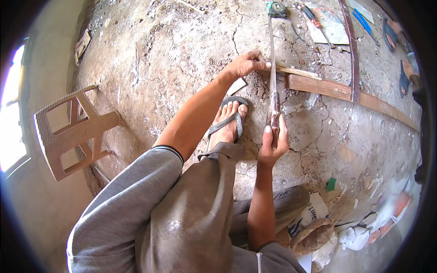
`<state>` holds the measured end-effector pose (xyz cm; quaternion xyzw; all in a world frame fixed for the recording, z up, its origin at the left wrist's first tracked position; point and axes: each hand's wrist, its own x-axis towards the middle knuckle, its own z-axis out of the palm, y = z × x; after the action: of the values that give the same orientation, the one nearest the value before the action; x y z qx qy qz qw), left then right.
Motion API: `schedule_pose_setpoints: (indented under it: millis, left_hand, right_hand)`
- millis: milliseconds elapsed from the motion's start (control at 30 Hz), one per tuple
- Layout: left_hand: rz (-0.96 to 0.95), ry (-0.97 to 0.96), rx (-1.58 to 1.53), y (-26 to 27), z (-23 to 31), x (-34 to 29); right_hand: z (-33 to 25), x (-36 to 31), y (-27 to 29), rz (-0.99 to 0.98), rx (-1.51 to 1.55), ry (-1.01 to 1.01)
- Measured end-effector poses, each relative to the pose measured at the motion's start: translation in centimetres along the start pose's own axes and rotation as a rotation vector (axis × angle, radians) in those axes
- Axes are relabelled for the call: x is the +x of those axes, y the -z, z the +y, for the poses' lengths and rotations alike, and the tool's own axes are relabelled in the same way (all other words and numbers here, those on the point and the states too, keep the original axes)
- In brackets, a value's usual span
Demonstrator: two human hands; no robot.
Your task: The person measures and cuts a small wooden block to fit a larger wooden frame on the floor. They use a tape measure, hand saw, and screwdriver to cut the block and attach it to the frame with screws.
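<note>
In my right hand is the dark handle of a handsaw, seen nearly edge-on with its thin blade pointing away from me. Its blade crosses a thin wooden strip; whether it has cut in cannot be made out. My left hand is closed at the strip's left end, just left of the blade, its fingers partly hidden. Below the strip lies a longer brown wooden board, running off to the right. My left foot, in a flip-flop, rests on the ground close to the work.
A tape measure lies beyond the blade tip. Near it are a red-handled screwdriver, a dark bar across the board and a blue tool. Another person's sandalled foot is at right. A brown plastic stool lies tipped at left.
</note>
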<state>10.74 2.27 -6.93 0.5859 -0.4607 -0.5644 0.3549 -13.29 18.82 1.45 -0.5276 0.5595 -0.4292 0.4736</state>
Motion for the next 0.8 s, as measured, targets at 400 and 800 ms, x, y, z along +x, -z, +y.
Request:
schedule_pose_setpoints:
  millis: [400,800]
  left_hand:
    - [-0.015,0.095,-0.079,0.2,-1.2,0.1]
    - [0.009,0.065,-0.121,-0.4,-0.2,-0.4]
  right_hand:
    - [1.8,-2.4,1.9,-0.018,-0.084,0.066]
    - [-0.5,-0.6,1.7,0.020,-0.037,0.151]
